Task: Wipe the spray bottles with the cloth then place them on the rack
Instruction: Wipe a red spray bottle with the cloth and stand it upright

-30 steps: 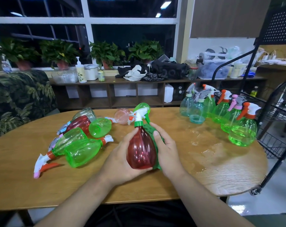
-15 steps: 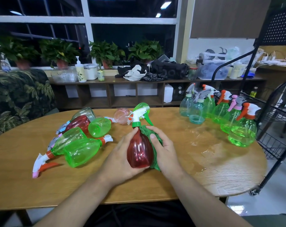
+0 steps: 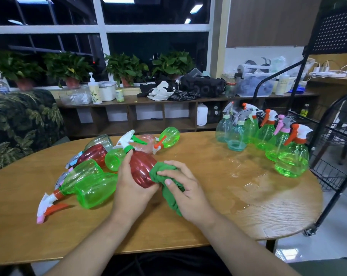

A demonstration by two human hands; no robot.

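Note:
My left hand (image 3: 130,187) grips a red spray bottle (image 3: 141,168) with a white and green nozzle, tilted so the nozzle points up and to the left. My right hand (image 3: 185,191) holds a bunched green cloth (image 3: 168,193) pressed against the bottle's lower right side. Several green and red bottles lie in a pile (image 3: 93,182) on the left of the wooden table (image 3: 248,208). Several green and teal bottles (image 3: 268,136) stand upright at the table's right end, beside the black wire rack (image 3: 335,140).
A wet patch (image 3: 246,176) glistens on the table right of my hands. Behind the table runs a low shelf (image 3: 148,114) with plants, bags and containers. A leaf-patterned chair (image 3: 19,124) stands at the left.
The red bottle has tipped from upright to leaning left. My right hand with the cloth has slid down from the bottle's neck and side to its base.

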